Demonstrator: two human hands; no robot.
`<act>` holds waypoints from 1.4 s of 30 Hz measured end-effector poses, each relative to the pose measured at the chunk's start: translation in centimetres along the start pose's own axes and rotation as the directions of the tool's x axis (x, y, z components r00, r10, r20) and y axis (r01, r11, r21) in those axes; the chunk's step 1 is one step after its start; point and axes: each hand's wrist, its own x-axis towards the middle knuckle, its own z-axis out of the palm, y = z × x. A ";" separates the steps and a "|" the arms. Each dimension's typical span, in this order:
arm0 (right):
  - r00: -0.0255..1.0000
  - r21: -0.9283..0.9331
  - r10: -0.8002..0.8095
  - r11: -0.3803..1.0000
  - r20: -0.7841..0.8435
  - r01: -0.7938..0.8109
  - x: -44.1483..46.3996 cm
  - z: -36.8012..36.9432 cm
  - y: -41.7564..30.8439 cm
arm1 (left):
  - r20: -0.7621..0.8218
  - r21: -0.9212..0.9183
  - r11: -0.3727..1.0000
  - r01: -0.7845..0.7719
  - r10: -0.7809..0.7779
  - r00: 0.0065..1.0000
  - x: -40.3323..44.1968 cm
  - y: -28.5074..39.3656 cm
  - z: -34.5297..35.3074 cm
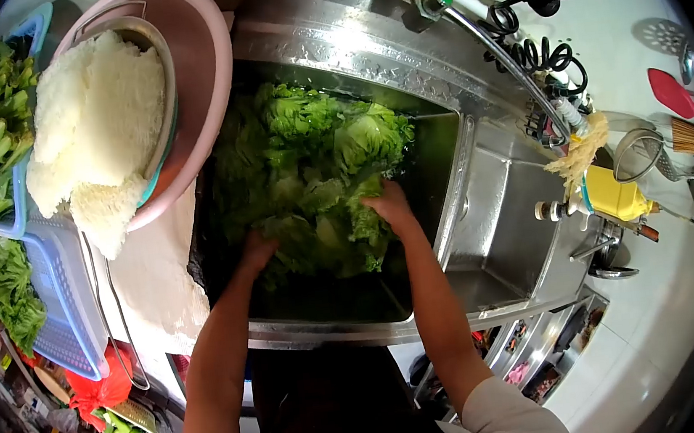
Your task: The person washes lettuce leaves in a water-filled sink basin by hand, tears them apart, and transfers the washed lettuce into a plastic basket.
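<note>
Green leafy lettuce [301, 128] floats in water in the large steel sink basin [443, 206]. On the left side of the basin my left hand [259, 249] reaches in among the leaves, and its fingers are hidden by them. My right hand [390, 203] grips a bunch of lettuce [368, 229] on the right side, the thumb lying over the leaves and the other fingers mostly out of sight. Both forearms come over the front rim of the sink.
A smaller steel basin [503, 208] adjoins on the right, under a faucet hose [499, 52]. At left stand a pink tub [217, 69], a pot with a pale spongy mass [99, 107] and blue baskets [60, 306] with greens. A yellow bottle [615, 192] hangs by strainers on the right.
</note>
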 end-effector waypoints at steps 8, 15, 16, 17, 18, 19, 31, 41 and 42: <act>0.987 0.104 -0.147 0.985 0.065 0.139 6.0 7.7 -3.8 | 0.059 0.054 0.997 0.052 -0.055 0.997 0.4 -2.4 -0.5; 0.857 0.133 0.003 0.988 0.515 -0.084 4.7 5.4 -5.1 | 0.058 0.052 0.993 0.107 -0.110 0.992 -1.4 2.4 -1.3; 0.907 0.160 -0.028 0.986 0.419 -0.044 0.0 2.1 -9.1 | 0.055 0.061 0.992 0.110 -0.114 0.992 -1.3 2.3 -1.4; 0.928 0.215 -0.006 0.973 0.373 -0.080 0.6 2.5 -5.8 | 0.029 0.052 0.995 0.087 -0.089 0.996 -1.5 2.1 -1.3; 0.945 0.273 0.015 0.956 0.326 -0.109 1.4 3.1 -2.3 | 0.003 0.044 0.997 0.064 -0.064 0.998 -1.5 1.7 -1.2; 0.950 0.307 0.036 0.942 0.310 -0.136 1.3 2.8 -0.5 | -0.035 -0.015 1.000 0.014 -0.015 0.999 -1.4 1.1 -0.9; 0.991 -0.396 0.104 0.909 -0.083 -0.128 6.8 6.6 6.8 | -0.265 0.253 0.967 0.020 0.049 0.963 5.9 -6.7 1.7; 0.951 0.030 -0.190 0.979 -0.246 0.203 -7.6 -3.7 -6.8 | -0.321 0.161 0.972 -0.173 0.217 0.922 -3.4 4.6 -0.3; 0.966 0.058 -0.205 0.975 -0.155 0.216 -8.2 -3.9 -7.0 | -0.324 0.254 0.949 -0.186 0.265 0.908 -4.1 4.5 -0.3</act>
